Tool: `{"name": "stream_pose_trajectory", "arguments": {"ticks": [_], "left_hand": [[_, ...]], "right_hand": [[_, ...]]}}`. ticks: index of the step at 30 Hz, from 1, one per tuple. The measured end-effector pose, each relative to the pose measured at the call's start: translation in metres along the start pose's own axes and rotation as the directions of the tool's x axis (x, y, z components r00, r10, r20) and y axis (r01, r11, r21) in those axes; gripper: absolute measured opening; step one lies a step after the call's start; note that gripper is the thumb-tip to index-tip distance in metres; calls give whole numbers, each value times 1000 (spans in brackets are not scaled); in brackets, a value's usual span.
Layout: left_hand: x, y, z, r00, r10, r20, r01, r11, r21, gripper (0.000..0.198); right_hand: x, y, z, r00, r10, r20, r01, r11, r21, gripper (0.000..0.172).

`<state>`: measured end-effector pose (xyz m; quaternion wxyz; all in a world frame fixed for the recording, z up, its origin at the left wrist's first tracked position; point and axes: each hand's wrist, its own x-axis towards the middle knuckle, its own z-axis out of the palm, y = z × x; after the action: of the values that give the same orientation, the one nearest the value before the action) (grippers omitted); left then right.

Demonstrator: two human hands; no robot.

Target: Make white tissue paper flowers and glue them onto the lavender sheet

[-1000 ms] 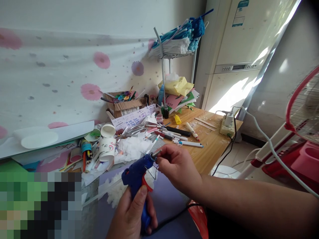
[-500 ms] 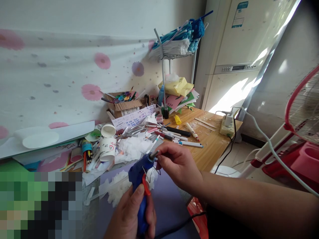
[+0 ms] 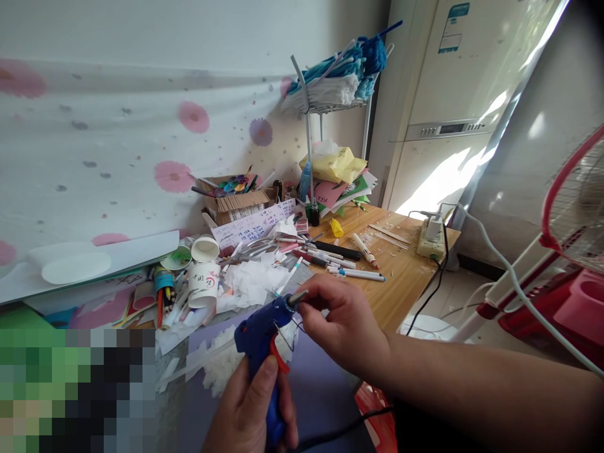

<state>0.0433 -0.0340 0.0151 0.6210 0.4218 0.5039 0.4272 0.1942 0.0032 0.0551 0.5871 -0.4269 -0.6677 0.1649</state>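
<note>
My left hand (image 3: 250, 412) is wrapped round the handle of a blue hot glue gun (image 3: 262, 333), with a finger on its red trigger. The gun's metal nozzle points up and to the right. My right hand (image 3: 340, 324) is pinched right at the nozzle tip, its fingers closed on something too small to make out. Below the gun lies a white fluffy paper piece (image 3: 226, 362) on a purple sheet (image 3: 311, 390). The gun's black cord (image 3: 340, 428) runs off to the lower right.
The wooden table (image 3: 401, 270) holds markers (image 3: 358, 272), paper cups (image 3: 204, 280), white paper scraps (image 3: 255, 280), a cardboard box (image 3: 238, 201) and a wire rack (image 3: 330, 94). A power strip (image 3: 430, 239) sits at the far right corner. A red fan (image 3: 570, 207) stands to the right.
The glue gun dipped and then rose again, its nozzle tilting slightly to the right. My right hand stayed pinched at the nozzle tip and shifted a little right with it.
</note>
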Motion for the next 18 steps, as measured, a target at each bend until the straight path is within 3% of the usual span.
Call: {"name": "stream_pose_trajectory", "arguments": {"ticks": [8, 18], "left_hand": [[2, -1, -5, 991, -52, 126, 55, 998, -21, 51], [6, 6, -12, 961, -67, 267, 85, 995, -54, 51]], "right_hand": [[2, -2, -1, 992, -120, -33, 116, 989, -92, 12], [11, 7, -9, 961, -270, 54, 273, 958, -82, 15]]}}
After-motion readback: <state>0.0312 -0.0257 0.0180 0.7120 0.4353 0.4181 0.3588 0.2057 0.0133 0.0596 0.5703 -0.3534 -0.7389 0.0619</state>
